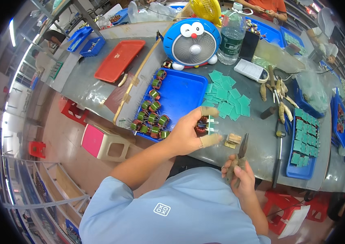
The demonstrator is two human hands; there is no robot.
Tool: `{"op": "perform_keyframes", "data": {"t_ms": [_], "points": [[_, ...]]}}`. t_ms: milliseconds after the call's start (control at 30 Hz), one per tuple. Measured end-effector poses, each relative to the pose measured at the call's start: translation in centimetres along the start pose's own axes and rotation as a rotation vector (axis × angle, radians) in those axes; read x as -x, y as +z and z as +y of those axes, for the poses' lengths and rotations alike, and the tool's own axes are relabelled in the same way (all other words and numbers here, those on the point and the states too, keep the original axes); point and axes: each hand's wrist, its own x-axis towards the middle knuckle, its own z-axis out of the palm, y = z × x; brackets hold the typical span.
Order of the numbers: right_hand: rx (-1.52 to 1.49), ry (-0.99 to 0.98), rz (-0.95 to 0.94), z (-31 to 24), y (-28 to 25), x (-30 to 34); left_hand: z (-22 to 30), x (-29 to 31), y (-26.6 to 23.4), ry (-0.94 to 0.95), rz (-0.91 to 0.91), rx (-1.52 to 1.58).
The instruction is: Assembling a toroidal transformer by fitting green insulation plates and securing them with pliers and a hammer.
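My left hand [184, 134], its thumb and a finger wrapped in tan finger covers, is closed on a copper-wound toroidal coil [200, 126]. A small green board stands against the coil's right side, and thin pins or wire ends stick out of it. Lower right, near my body, my right hand [243, 179] grips long-nose pliers [243, 147] by their wrapped handles, jaws pointing up and away from me. Between both hands a small wooden block [234, 138] rests on the bench. Left of my left hand, several green-taped coils [152, 118] sit in a blue tray [182, 87].
Loose green boards [228, 95] lie scattered beyond my hands. A blue cartoon fan [193, 42] and a large water bottle [231, 38] stand behind. At right are a hammer [278, 154] and a tray of boards [302, 172]. A red tray [119, 61] lies far left.
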Motion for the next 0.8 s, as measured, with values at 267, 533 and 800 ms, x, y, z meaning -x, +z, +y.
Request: {"op": "perform_keyframes", "data": {"t_ms": [267,533,800], "points": [[-0.011,0.020,0.018,-0.1,0.0,-0.2,-1.2,-1.4,-0.6,-0.283,0.032,1.066],[-0.065,0.041,0.042,-0.1,-0.2,0.0,-2.4,-1.6,-1.1,-0.204,-0.020,1.575],[-0.063,0.050,0.057,-0.3,-0.3,0.1,-2.0,-1.9,-1.0,-0.262,0.019,1.606]]}}
